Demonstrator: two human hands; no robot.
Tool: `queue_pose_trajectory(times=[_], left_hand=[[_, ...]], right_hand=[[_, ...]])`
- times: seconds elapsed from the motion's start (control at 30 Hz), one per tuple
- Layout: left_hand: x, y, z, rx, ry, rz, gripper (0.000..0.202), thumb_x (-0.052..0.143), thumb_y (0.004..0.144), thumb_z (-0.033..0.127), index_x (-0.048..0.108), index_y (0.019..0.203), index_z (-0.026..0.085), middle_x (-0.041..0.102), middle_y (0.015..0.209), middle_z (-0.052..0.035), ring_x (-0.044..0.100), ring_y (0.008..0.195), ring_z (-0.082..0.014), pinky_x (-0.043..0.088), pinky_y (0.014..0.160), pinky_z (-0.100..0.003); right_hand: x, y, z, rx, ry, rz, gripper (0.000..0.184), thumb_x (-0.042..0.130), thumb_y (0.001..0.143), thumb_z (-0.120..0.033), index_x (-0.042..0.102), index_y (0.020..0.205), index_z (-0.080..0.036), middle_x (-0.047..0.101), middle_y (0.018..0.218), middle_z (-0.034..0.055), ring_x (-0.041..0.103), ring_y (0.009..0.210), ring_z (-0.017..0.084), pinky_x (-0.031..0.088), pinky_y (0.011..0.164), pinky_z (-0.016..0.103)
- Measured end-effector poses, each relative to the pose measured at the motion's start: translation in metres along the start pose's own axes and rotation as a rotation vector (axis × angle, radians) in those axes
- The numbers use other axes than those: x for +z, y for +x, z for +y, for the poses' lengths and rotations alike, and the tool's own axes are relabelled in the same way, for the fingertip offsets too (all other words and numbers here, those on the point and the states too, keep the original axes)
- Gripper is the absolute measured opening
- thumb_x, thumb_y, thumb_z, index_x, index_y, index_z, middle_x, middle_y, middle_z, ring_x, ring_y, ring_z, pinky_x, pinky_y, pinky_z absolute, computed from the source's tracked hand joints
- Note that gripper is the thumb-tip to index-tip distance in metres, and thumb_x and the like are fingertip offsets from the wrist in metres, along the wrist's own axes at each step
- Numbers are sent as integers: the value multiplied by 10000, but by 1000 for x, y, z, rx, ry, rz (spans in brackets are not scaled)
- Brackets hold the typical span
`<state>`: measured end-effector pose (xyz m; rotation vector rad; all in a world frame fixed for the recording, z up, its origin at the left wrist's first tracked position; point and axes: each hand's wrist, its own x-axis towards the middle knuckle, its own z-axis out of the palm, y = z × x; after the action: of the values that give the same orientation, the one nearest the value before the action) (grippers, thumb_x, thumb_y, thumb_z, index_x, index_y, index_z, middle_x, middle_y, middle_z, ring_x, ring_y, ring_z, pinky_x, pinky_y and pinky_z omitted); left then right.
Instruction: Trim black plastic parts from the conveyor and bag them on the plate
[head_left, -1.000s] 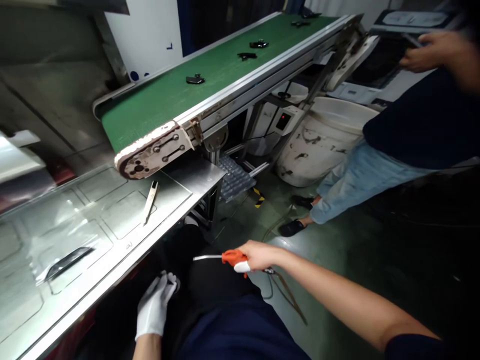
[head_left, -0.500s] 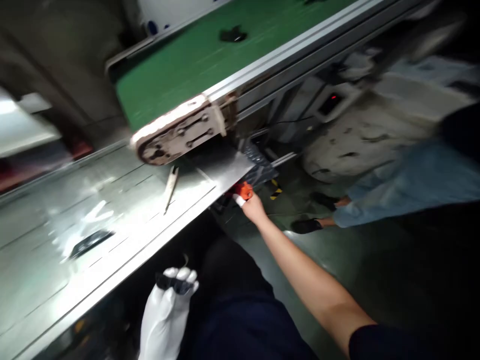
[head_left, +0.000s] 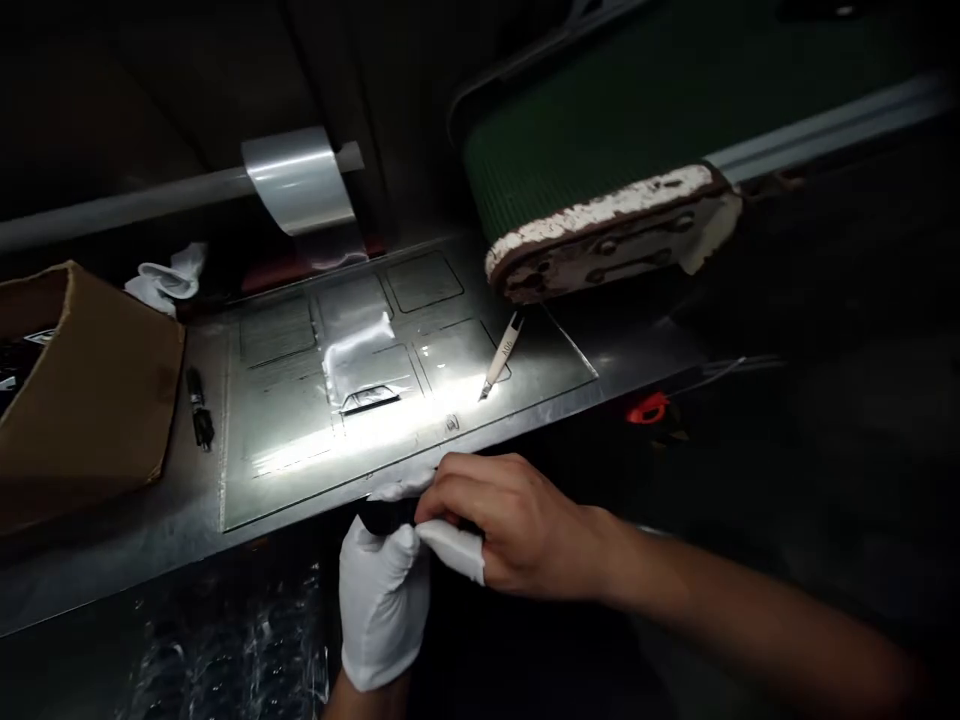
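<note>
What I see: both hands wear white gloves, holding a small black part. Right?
No: only the left hand wears a white glove; the right hand is bare except one white fingertip cover. Both hold the small black part, per the head view.

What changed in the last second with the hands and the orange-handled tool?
The right hand let go of the orange-handled tool, now by the edge of the table, and moved left to join the gloved left hand on a small dark part. The knife on the table and the conveyor end stayed put.
</note>
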<state>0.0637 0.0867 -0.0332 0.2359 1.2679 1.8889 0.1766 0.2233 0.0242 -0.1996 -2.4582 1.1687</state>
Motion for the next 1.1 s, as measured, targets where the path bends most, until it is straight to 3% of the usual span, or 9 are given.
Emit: queue_pose_trajectory(times=[0.17,0.27,0.37,0.47,0.53,0.6,0.8,0.97,1.1], left_hand=[[-22,8,10,29,44,-23,435,856,824,319,741,1226,200,758,1183,-103,705,1124,-320,580,1015,-431],[-28,19,15,-37,0,2,499,867,818,311,711,1283,217,730,1259,-106,692,1169,-297,579,1021,-371],[-19,33,23,-126,-190,130,370,826,864,288,730,1219,243,763,1122,-59,746,1013,-200,612,904,-250],[-1,46,37,-158,-348,243,343,705,964,367,701,1287,251,740,1234,-77,692,1199,-230,584,1017,-293],[10,54,49,-189,-407,242,430,590,1014,491,658,1364,250,682,1368,-103,596,1347,-279,534,1114,-388],[16,60,59,-203,-437,243,494,481,1040,566,655,1368,241,660,1403,-116,564,1383,-302,507,1143,-449],[23,63,67,-51,-457,334,492,459,1047,580,663,1350,251,637,1447,-91,551,1396,-290,521,1124,-418],[31,54,62,40,-339,363,512,429,1054,584,668,1342,237,611,1477,-99,514,1429,-300,480,1167,-411],[29,53,60,51,-327,345,523,404,1059,582,645,1368,236,570,1521,-100,465,1464,-323,481,1167,-451]], right_hand=[[1,33,14,2,17,-189,77,670,896,-171,659,966,-200,663,851,-6,596,697,117,447,599,229],[-4,63,19,-5,-4,-235,48,682,915,-207,653,951,-194,644,823,-20,579,683,102,424,591,214],[-7,92,26,-43,-81,-255,93,689,929,-243,656,989,-180,652,834,-13,586,697,107,422,598,219],[-6,107,28,-84,-144,-198,76,637,945,-205,650,1017,-183,670,868,6,605,727,121,442,624,231],[-5,108,24,-95,-187,-150,85,595,968,-209,644,1036,-199,677,890,23,618,761,139,452,642,244],[-3,105,17,-95,-250,-176,128,588,960,-217,641,1076,-211,684,923,33,625,784,154,454,646,258],[13,98,10,-47,-501,-261,366,487,779,-53,660,1075,-181,678,937,43,596,728,177,386,562,304],[27,91,18,1,-527,-256,325,480,785,-47,641,1033,-182,674,912,45,558,710,171,339,553,291],[22,88,24,9,-458,-246,220,562,811,-87,624,1001,-179,674,914,29,551,707,145,335,579,267]])
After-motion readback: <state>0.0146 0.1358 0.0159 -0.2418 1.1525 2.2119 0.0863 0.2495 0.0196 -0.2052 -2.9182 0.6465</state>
